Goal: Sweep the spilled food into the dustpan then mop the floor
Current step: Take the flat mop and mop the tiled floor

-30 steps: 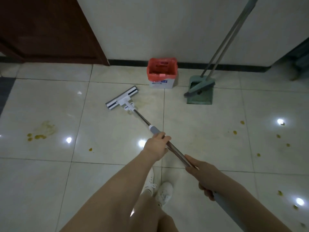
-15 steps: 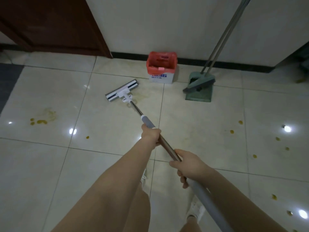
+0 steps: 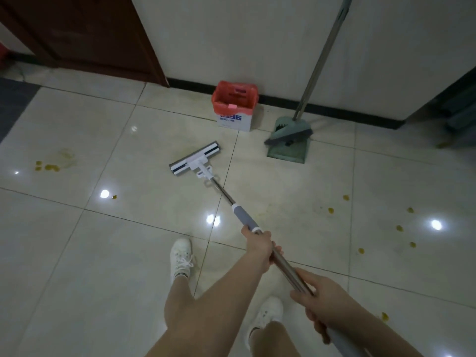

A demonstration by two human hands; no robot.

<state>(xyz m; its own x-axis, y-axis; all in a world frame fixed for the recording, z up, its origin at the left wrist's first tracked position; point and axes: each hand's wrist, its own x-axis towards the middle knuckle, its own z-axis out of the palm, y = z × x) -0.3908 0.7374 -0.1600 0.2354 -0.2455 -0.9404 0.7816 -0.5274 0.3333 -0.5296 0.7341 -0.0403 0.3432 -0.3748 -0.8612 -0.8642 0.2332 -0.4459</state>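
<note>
A flat mop (image 3: 195, 160) with a white and grey head lies flat on the tiled floor in front of me, its steel pole running back to my hands. My left hand (image 3: 258, 245) grips the pole just below the grey sleeve. My right hand (image 3: 318, 297) grips it lower, near the grey end grip. A green dustpan (image 3: 288, 148) with a broom (image 3: 289, 136) resting in it stands by the wall at the right. Yellow food bits (image 3: 49, 166) and a smear lie at the left; several more crumbs (image 3: 399, 228) dot the tiles at the right.
A white box lined with a red bag (image 3: 234, 109) stands against the wall next to the dustpan. A dark wooden door (image 3: 85, 34) is at the back left, a dark mat (image 3: 13, 104) at the left edge. My white shoes (image 3: 181, 256) stand behind the mop.
The mop head has slid toward the right, nearer the box and dustpan. Both hands stay on the pole, and my feet have stepped forward.
</note>
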